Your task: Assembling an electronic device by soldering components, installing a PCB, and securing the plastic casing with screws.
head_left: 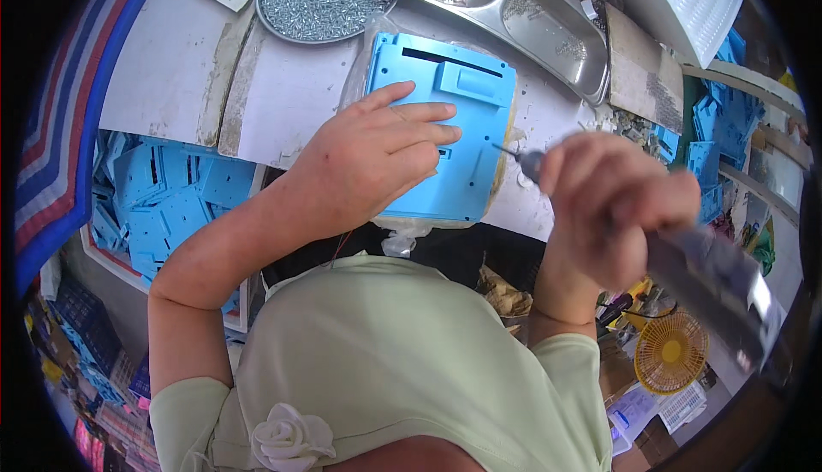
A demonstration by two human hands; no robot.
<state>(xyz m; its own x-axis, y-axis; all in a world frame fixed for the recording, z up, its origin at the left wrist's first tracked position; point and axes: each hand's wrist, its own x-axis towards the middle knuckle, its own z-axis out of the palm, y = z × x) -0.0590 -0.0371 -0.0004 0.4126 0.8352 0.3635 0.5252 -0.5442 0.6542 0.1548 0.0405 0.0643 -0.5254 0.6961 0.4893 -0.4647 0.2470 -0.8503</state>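
A light-blue plastic panel with slots, small holes and a raised block lies on the worktable, with clear plastic wrapping under it. My left hand rests flat on the panel's left and middle part, fingers spread. In my right hand is a powered screwdriver, its dark body running back to the lower right, somewhat blurred. The thin bit points left, and its tip is by a hole at the panel's right edge; whether it touches cannot be told. Any screw there is too small to make out.
Behind the panel stand a round metal plate of small screws and a steel compartment tray with small parts. More blue panels fill a box at left; others are stacked right. A yellow fan stands lower right.
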